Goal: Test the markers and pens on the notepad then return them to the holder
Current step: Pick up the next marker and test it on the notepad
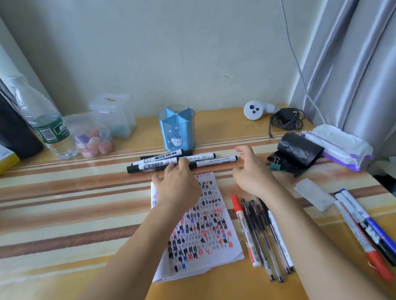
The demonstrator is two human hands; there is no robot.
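A blue pen holder (177, 127) stands at the back middle of the table. In front of it lie several white markers with black caps (160, 161). My left hand (176, 186) reaches over the top of the notepad (203, 233), fingertips touching those markers. My right hand (252, 169) hovers just right of them, fingers relaxed, near the end of one marker (216, 161). The notepad is covered with black, red and blue test marks. Right of it lie a red marker and several pens (261, 234). Three more markers (366, 229) lie at the far right.
At the back left stand a water bottle (42, 118), a dark flask (0, 123), a jar of sweets (93, 138) and a clear box (112, 113). A white device with cable (257, 110), a black roll (298, 152), a binder clip (275, 165) and wipes (342, 146) sit at the right.
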